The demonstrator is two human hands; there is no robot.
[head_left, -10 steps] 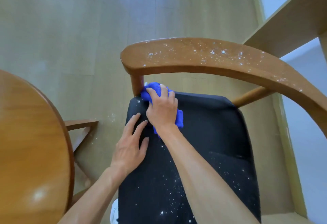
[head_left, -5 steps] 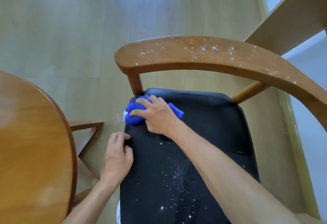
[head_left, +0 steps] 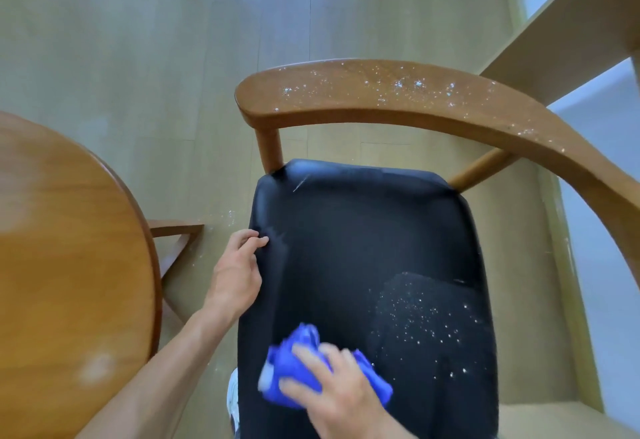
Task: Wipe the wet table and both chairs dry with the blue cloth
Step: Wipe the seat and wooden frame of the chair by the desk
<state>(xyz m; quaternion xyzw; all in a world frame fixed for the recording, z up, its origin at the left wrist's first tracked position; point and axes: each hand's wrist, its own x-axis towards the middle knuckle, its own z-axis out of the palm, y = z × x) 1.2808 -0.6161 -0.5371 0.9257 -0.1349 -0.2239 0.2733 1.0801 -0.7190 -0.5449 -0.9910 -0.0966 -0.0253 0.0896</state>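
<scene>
Right hand [head_left: 341,393]: fingers spread and bent over the crumpled blue cloth [head_left: 294,369], pressing it on the near left part of the black padded chair seat [head_left: 363,248]; motion blur hides the exact grip.

Left hand [head_left: 239,276]: fingers curled together on the seat's left edge, thumb side on the padding; appears to brace the chair.

Seat: far and left parts look dark and dry; a patch of white droplets [head_left: 422,321] lies near right, just beside the cloth.

Curved brown wooden backrest rail [head_left: 381,92]: far side, speckled with droplets, unwiped.

Round brown wooden table [head_left: 69,248]: left, pale smears showing.

Risks, as judged: strokes may bypass the right patch; a soaked cloth may smear water rather than lift it; drops pushed over the edge would fall on the pale wood floor [head_left: 138,57]; the rail may be forgotten.
</scene>
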